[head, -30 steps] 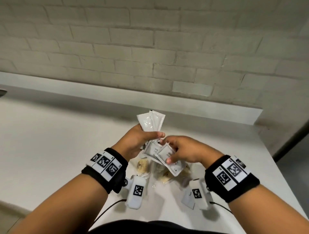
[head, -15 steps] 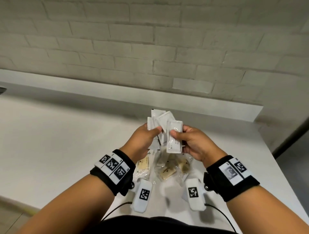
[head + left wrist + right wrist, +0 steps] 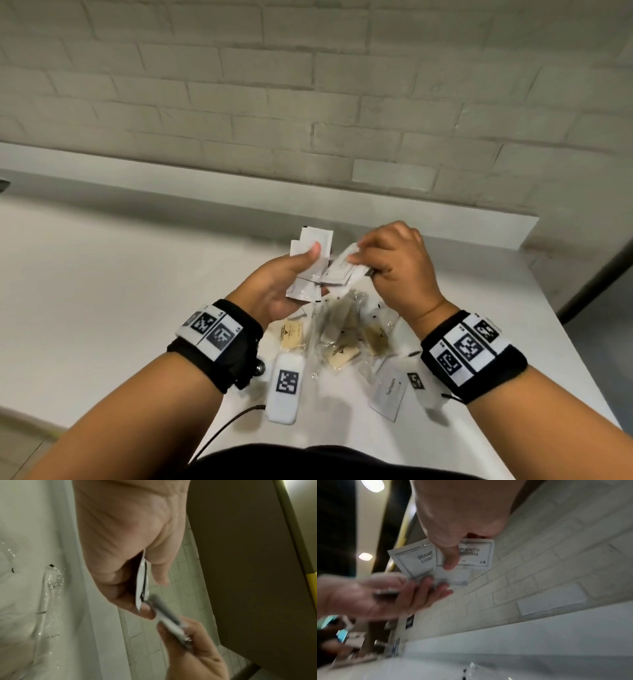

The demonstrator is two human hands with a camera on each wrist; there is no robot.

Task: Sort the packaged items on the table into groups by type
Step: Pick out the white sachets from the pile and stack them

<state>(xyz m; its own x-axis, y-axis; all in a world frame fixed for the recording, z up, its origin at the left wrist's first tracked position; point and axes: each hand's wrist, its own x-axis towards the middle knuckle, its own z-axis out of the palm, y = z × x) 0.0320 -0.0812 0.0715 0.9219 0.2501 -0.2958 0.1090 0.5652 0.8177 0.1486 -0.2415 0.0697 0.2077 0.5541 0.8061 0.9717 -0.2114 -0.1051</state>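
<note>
My left hand [image 3: 303, 270] grips a fanned stack of white sachets [image 3: 317, 238], thumb on top; the left wrist view shows them edge-on [image 3: 142, 582]. My right hand [image 3: 363, 255] pinches two or three white sachets [image 3: 339, 272] printed "shampoo with conditioner" [image 3: 474, 553], thumb across their faces. These touch the lower end of the left hand's stack above the table. Beneath the hands lie several tan soap bars in clear wrap [image 3: 291, 334], [image 3: 342, 353]. A white toothpaste sachet [image 3: 388, 394] lies near my right wrist.
The white table [image 3: 102, 308] runs left and ends at a raised ledge [image 3: 239, 202] under a brick wall. Its right edge [image 3: 561, 342] drops to the floor. A clear-wrapped long item [image 3: 51, 588] lies on the table. Wrist camera units [image 3: 286, 387] hang over the pile.
My right hand lifted its sachets from below the left hand's stack, held them upright beside it, then tilted them flat against the stack's lower end. The left hand stayed nearly still.
</note>
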